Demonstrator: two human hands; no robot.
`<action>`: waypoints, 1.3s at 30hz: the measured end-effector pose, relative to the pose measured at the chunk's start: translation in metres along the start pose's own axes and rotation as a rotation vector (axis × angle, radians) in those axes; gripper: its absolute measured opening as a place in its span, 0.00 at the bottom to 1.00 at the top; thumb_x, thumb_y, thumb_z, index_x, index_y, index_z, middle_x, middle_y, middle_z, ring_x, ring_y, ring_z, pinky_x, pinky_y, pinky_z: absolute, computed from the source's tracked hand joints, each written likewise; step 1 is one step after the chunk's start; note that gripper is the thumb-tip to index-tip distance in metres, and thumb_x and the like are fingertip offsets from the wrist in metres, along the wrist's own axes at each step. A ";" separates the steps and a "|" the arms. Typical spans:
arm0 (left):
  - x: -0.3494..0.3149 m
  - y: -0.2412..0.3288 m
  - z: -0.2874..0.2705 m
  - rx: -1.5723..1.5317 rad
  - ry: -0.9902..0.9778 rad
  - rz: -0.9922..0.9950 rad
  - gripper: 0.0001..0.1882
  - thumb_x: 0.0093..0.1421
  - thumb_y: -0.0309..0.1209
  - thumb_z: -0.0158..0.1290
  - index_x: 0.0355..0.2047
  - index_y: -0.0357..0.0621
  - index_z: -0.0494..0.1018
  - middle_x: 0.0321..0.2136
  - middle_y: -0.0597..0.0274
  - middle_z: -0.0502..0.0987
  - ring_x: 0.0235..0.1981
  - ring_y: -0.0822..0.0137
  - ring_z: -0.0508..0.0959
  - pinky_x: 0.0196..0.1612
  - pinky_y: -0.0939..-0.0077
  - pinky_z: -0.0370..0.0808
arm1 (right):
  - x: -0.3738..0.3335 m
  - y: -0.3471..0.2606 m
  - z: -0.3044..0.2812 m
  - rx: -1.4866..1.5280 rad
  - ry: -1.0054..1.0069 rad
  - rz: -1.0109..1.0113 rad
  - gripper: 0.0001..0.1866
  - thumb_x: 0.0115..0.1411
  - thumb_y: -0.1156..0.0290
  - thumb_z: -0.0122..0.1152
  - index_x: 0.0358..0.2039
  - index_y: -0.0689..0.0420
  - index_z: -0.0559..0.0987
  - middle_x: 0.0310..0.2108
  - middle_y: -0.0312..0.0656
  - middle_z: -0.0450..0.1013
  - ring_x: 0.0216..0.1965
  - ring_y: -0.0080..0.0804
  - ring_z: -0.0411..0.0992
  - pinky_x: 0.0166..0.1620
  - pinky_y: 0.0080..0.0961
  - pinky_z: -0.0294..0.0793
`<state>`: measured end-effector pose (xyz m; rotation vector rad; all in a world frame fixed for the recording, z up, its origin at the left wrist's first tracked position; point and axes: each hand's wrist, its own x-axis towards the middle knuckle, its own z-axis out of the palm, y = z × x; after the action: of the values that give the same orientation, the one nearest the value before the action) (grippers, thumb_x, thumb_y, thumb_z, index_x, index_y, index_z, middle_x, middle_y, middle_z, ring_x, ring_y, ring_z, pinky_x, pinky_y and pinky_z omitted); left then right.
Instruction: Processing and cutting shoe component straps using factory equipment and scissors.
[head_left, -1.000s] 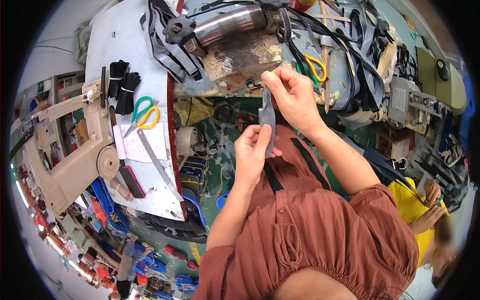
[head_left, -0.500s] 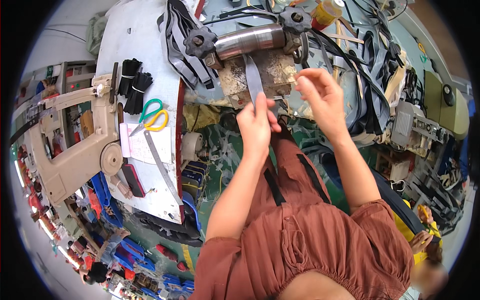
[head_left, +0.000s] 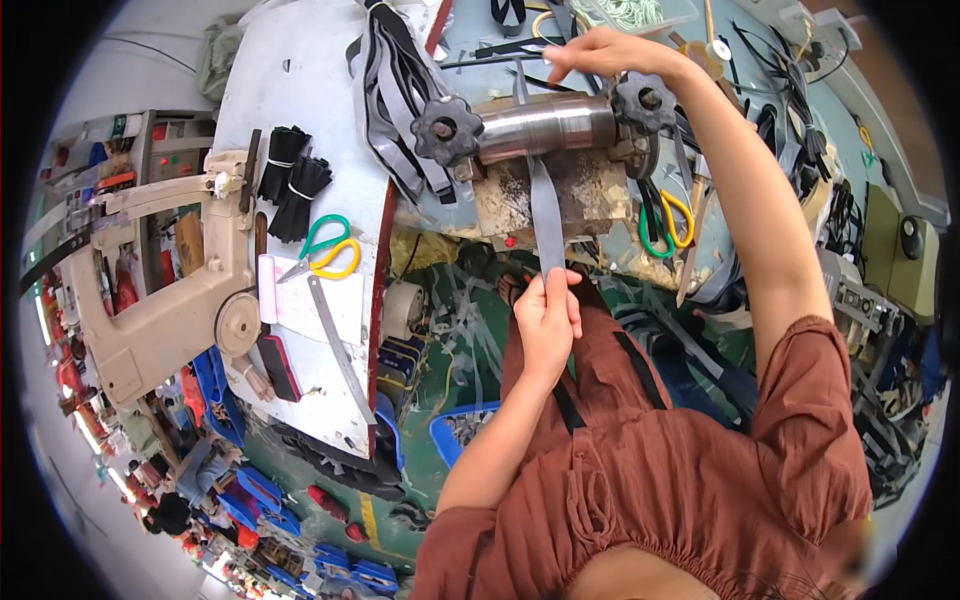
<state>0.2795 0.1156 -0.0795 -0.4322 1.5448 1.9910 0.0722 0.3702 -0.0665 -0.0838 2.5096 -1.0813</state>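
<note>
i see bare left hand (head_left: 548, 318) pinching the long, flat, grey, fabric-like strip (head_left: 547, 218); bare right hand (head_left: 597, 54) curled, hold unclear. likely light, limp; i'd grip near its ends.

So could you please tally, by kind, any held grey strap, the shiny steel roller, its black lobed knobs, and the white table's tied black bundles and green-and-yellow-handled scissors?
Grey strap in the left hand: 1
Shiny steel roller: 1
Black lobed knobs: 2
Tied black bundles: 2
Green-and-yellow-handled scissors on the white table: 1
Total: 7
</note>
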 end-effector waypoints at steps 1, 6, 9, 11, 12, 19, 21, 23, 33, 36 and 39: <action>0.008 0.005 0.005 -0.001 0.006 0.022 0.18 0.66 0.41 0.42 0.30 0.38 0.70 0.11 0.69 0.64 0.09 0.79 0.63 0.12 0.86 0.58 | 0.010 -0.004 0.000 -0.003 -0.142 0.002 0.36 0.53 0.35 0.47 0.37 0.58 0.81 0.39 0.45 0.74 0.44 0.35 0.70 0.50 0.30 0.64; 0.031 0.028 0.020 -0.049 0.095 0.096 0.20 0.65 0.43 0.42 0.28 0.36 0.71 0.12 0.67 0.66 0.09 0.78 0.64 0.13 0.85 0.60 | 0.033 -0.047 0.003 -0.073 -0.524 0.005 0.42 0.48 0.29 0.49 0.44 0.57 0.77 0.35 0.44 0.73 0.38 0.33 0.70 0.42 0.29 0.67; 0.034 0.029 0.024 -0.051 0.166 0.097 0.22 0.65 0.44 0.43 0.25 0.36 0.71 0.12 0.67 0.68 0.10 0.78 0.65 0.13 0.86 0.62 | 0.041 -0.037 0.017 0.465 -0.448 -0.171 0.24 0.59 0.48 0.51 0.37 0.59 0.76 0.33 0.39 0.74 0.36 0.27 0.73 0.41 0.23 0.70; 0.034 0.033 0.026 -0.029 0.180 0.089 0.23 0.64 0.45 0.44 0.25 0.36 0.72 0.12 0.67 0.68 0.10 0.78 0.66 0.14 0.87 0.63 | 0.033 -0.050 0.007 0.827 -0.278 -0.086 0.15 0.64 0.58 0.47 0.34 0.57 0.75 0.27 0.33 0.74 0.30 0.21 0.72 0.39 0.20 0.72; 0.035 0.035 0.027 -0.015 0.186 0.080 0.23 0.64 0.45 0.45 0.25 0.36 0.72 0.12 0.67 0.68 0.10 0.78 0.66 0.15 0.87 0.64 | 0.031 -0.049 -0.003 0.831 -0.146 -0.076 0.15 0.63 0.58 0.49 0.32 0.58 0.75 0.24 0.33 0.72 0.26 0.20 0.71 0.31 0.17 0.69; 0.040 0.041 0.009 0.110 0.054 0.036 0.17 0.62 0.40 0.49 0.29 0.35 0.73 0.18 0.64 0.72 0.16 0.76 0.70 0.21 0.84 0.68 | -0.032 -0.011 -0.082 0.067 0.116 0.037 0.17 0.60 0.55 0.52 0.31 0.57 0.77 0.17 0.33 0.69 0.16 0.19 0.64 0.19 0.18 0.63; 0.040 0.043 0.001 0.228 -0.019 0.019 0.11 0.59 0.32 0.53 0.32 0.34 0.73 0.21 0.63 0.74 0.17 0.76 0.71 0.24 0.84 0.68 | -0.048 0.033 -0.066 0.103 0.047 0.264 0.17 0.60 0.57 0.51 0.29 0.60 0.75 0.18 0.34 0.71 0.17 0.23 0.68 0.23 0.23 0.70; 0.041 0.045 -0.015 0.294 -0.138 -0.045 0.11 0.56 0.28 0.56 0.37 0.33 0.73 0.25 0.63 0.75 0.23 0.76 0.73 0.29 0.84 0.70 | -0.065 0.067 -0.038 -0.007 0.019 0.356 0.16 0.58 0.59 0.54 0.27 0.61 0.76 0.19 0.40 0.73 0.19 0.27 0.72 0.26 0.28 0.72; 0.179 0.156 -0.128 0.833 0.058 0.187 0.13 0.59 0.36 0.52 0.24 0.38 0.73 0.16 0.68 0.72 0.17 0.80 0.67 0.22 0.82 0.64 | -0.119 0.114 0.082 -0.230 0.616 0.507 0.14 0.50 0.63 0.62 0.33 0.59 0.77 0.30 0.46 0.73 0.35 0.44 0.72 0.37 0.36 0.70; 0.279 0.203 -0.099 0.846 0.331 0.751 0.17 0.55 0.40 0.55 0.24 0.36 0.74 0.17 0.59 0.75 0.21 0.69 0.74 0.27 0.73 0.69 | -0.121 0.077 0.072 -0.168 0.641 0.445 0.12 0.51 0.69 0.61 0.35 0.60 0.77 0.30 0.47 0.74 0.32 0.43 0.73 0.36 0.32 0.71; 0.370 0.225 -0.086 1.144 0.676 0.789 0.18 0.51 0.43 0.57 0.28 0.38 0.76 0.23 0.54 0.76 0.28 0.59 0.76 0.34 0.67 0.71 | -0.114 0.030 0.044 -0.104 0.678 0.433 0.11 0.52 0.72 0.61 0.37 0.61 0.76 0.30 0.46 0.74 0.30 0.37 0.73 0.34 0.27 0.72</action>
<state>-0.1565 0.0862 -0.1431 0.0409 3.2974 1.0053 0.1964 0.3849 -0.0765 0.8950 2.9431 -0.8891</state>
